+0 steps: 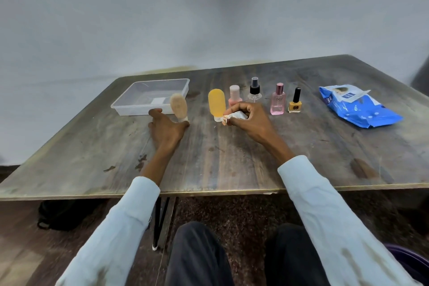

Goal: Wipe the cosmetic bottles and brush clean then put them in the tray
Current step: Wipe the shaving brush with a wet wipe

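Note:
My left hand (166,129) grips the handle of a pale bristle brush (178,105) and holds it upright just in front of the clear plastic tray (130,107). My right hand (249,121) is closed on a crumpled white wipe (236,115) next to the base of an upright yellow tube (216,103). Behind and to the right of that hand stand a small pink bottle (234,95), a clear spray bottle with a black top (254,90), a pink perfume bottle (277,100) and a yellow nail polish (295,101).
A blue pack of wet wipes (357,107) lies at the right of the wooden table (220,162). The tray holds only a small white label. A dark bag (60,215) sits on the floor under the table's left side.

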